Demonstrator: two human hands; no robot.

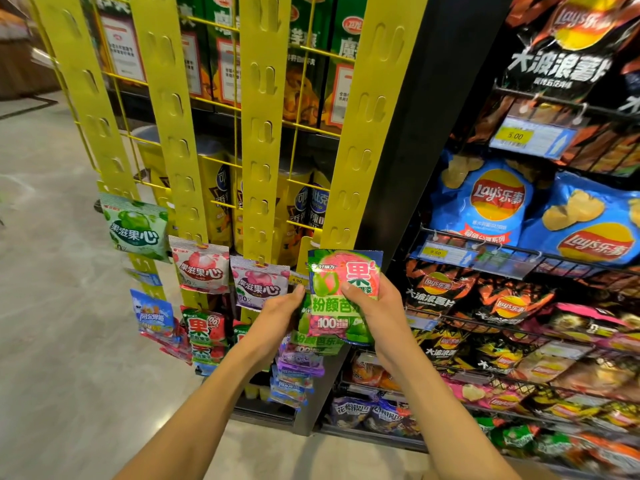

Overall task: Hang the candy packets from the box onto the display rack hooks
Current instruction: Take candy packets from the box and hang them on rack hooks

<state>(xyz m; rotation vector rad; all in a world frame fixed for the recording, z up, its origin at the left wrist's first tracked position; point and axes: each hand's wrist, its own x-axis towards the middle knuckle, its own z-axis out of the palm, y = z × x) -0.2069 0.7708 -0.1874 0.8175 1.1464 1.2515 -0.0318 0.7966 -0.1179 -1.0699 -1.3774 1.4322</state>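
Observation:
A pink and green candy packet (337, 289) is held up against the bottom of the rightmost yellow hanging strip (363, 133). My right hand (372, 306) grips its right side, thumb on the front. My left hand (282, 315) holds its left edge from below. Another packet of the same kind (317, 339) hangs just beneath. Further candy packets hang on the other strips: a green one (136, 226), a red and white one (201, 268) and a purple one (259, 285). The box is not in view.
Several yellow strips (259, 133) with empty hooks hang on a yellow wire grid. A black post (415, 150) separates them from wire shelves of blue crisp bags (485, 202) and dark crisp bags (446, 292) on the right. Pale floor (52, 306) lies to the left.

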